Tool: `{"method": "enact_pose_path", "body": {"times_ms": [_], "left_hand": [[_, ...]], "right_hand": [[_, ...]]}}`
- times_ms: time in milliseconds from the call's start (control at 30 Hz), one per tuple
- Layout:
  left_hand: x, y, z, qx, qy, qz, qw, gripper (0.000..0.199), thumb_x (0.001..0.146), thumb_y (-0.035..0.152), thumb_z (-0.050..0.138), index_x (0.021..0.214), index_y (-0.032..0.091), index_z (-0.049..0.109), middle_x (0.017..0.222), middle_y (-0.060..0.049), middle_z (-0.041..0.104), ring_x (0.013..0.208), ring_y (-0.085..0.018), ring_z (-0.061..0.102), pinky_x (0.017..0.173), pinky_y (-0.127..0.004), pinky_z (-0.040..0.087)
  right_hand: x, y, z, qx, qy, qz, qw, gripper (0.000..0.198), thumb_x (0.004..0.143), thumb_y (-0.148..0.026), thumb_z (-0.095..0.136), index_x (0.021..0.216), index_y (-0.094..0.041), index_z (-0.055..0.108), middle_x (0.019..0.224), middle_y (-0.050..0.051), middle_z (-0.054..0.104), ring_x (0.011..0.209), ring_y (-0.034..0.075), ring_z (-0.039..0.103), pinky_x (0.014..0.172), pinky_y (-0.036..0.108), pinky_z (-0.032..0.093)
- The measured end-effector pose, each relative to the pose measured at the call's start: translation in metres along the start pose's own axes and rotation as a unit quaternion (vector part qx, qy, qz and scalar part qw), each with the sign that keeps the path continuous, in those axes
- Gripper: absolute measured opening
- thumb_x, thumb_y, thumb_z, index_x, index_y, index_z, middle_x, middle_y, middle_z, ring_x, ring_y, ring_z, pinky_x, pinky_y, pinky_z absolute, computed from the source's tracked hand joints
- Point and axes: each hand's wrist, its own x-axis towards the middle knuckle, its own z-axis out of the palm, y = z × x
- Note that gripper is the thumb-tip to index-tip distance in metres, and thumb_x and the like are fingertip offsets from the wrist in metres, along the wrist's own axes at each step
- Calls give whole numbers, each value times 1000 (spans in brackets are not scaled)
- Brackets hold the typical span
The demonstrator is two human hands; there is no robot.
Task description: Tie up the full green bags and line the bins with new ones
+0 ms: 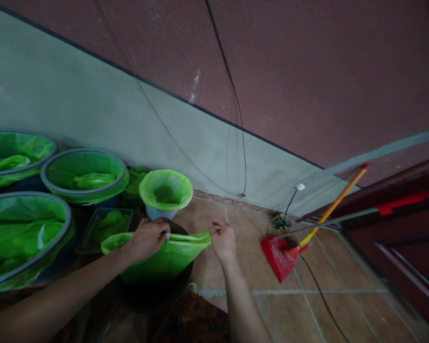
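While hands (pixel 148 240) (pixel 224 240) grip a bag (pixel 160 262), lined bins (pixel 84 192) left, dustpan (pixel 276 259) right

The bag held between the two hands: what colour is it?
The bag is bright green, seen best in the head view.

Light: dim, cool, diffuse. Shadow: dark bucket (pixel 153 299), near, sinks almost to black. Glare: pale streak marks the door (pixel 373 233), right. Sharpness: soft, fine detail smeared. Edges: wide-angle stretch; far right corner is murky.
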Motion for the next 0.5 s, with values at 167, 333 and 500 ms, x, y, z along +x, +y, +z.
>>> {"method": "enact_pose_path", "body": {"times_ms": [167, 333, 500], "left_hand": [[-2, 11, -19, -54, 0, 0, 999, 21, 82, 24, 48, 76, 22, 67, 87, -4, 73, 84, -22, 66, 88, -38, 40], [5, 9, -31, -155, -11, -55, 986, 23, 82, 35, 47, 72, 21, 63, 67, 0, 65, 67, -18, 60, 63, -27, 40], [5, 13, -29, -123, -2, -57, 991, 18, 80, 26, 47, 78, 19, 64, 73, -2, 66, 69, -19, 60, 67, -30, 41]], "right_hand": [[-8, -14, 5, 8, -6, -33, 999, 31, 88, -34, 53, 106, -17, 71, 78, 5, 72, 66, 18, 65, 63, 27, 50], [-20, -26, 10, 37, -29, -76, 996, 28, 86, -31, 54, 104, -17, 71, 88, 5, 71, 65, 15, 62, 67, 27, 51], [-37, -43, 18, 86, -97, -191, 973, 41, 81, -23, 60, 122, -22, 62, 127, 7, 61, 81, 14, 64, 76, 28, 54]]}}
